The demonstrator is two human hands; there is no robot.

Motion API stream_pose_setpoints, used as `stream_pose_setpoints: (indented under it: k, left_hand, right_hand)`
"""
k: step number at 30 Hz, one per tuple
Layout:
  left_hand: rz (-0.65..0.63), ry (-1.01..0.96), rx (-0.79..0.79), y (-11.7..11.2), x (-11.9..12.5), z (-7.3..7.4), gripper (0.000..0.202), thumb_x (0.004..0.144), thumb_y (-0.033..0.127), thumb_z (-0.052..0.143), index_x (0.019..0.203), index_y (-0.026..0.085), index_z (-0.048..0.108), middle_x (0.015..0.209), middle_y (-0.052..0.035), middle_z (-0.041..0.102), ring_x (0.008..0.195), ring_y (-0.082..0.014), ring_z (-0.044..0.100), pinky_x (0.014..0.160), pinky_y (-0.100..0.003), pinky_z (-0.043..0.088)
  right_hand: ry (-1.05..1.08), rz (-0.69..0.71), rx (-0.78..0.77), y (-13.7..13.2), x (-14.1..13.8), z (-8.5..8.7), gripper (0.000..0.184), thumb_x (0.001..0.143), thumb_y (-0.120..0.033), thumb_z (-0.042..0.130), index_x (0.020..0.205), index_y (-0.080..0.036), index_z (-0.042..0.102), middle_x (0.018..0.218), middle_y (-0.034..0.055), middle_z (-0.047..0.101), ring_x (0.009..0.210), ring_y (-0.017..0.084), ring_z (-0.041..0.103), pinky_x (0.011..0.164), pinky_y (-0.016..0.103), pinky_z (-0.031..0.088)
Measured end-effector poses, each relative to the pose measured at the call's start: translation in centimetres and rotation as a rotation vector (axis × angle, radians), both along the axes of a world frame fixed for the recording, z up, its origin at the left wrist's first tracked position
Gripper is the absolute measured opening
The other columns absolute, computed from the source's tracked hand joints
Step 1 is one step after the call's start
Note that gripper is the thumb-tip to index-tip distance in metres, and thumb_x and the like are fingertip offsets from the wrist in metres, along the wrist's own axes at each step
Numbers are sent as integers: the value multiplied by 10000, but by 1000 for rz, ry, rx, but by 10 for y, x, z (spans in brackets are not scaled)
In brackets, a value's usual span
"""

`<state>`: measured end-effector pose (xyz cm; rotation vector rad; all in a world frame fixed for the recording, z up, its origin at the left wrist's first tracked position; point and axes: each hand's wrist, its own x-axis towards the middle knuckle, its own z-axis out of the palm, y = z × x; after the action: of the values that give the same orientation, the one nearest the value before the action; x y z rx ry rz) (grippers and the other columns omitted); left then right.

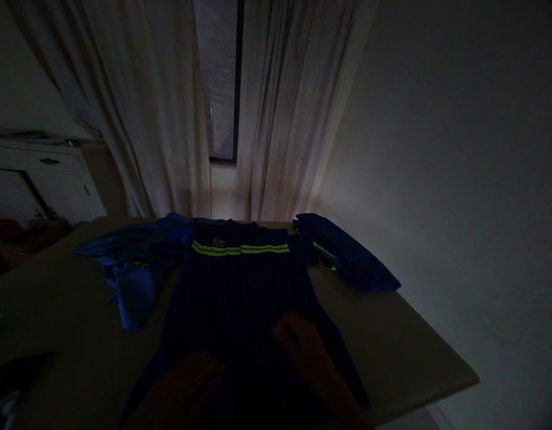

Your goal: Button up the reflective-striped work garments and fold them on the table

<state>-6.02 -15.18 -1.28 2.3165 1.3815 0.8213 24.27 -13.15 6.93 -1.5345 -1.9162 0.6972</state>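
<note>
A dark blue work jacket [240, 286] lies spread on the table, with yellow-green stripes across its chest and a small pale print. Its sleeve on the right side [347, 254] stretches out towards the wall. Over the lower part of the jacket is my right hand [300, 346], its fingers curled in with the tips close to the thumb. Whether cloth is between them is too dark to see. My left hand [189, 382] is low over the jacket's left half, dim and blurred, so its fingers cannot be made out.
Crumpled blue cloth [135, 275] lies left of the jacket on the tan table [405, 352]. A dark blurred object [23, 373] is at the lower left. Curtains [285, 119] hang behind, a wall [459, 179] stands at right, and a white cabinet [56, 179] is at left.
</note>
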Motion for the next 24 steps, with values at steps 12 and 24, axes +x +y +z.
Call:
stream_pose_setpoints:
  k: [12, 24]
  left_hand:
    - [126, 462, 66, 173, 32, -33, 539, 1037, 422, 415, 1568, 328, 408, 1663, -40, 342, 1525, -338, 336, 1203, -670, 240]
    - [41, 158, 144, 128, 70, -34, 344, 1030, 338, 441, 1267, 239, 670, 1329, -101, 694, 1242, -262, 639, 1056, -462, 512]
  right_hand:
    - [-513, 53, -81, 105, -59, -44, 208, 939, -247, 560, 1068, -194, 714, 1126, 126, 721, 1013, 254, 699, 791, 328, 491]
    - [179, -37, -163, 115, -32, -84, 168, 861, -253, 652, 994, -218, 747, 989, 39, 759, 950, 206, 687, 843, 296, 487]
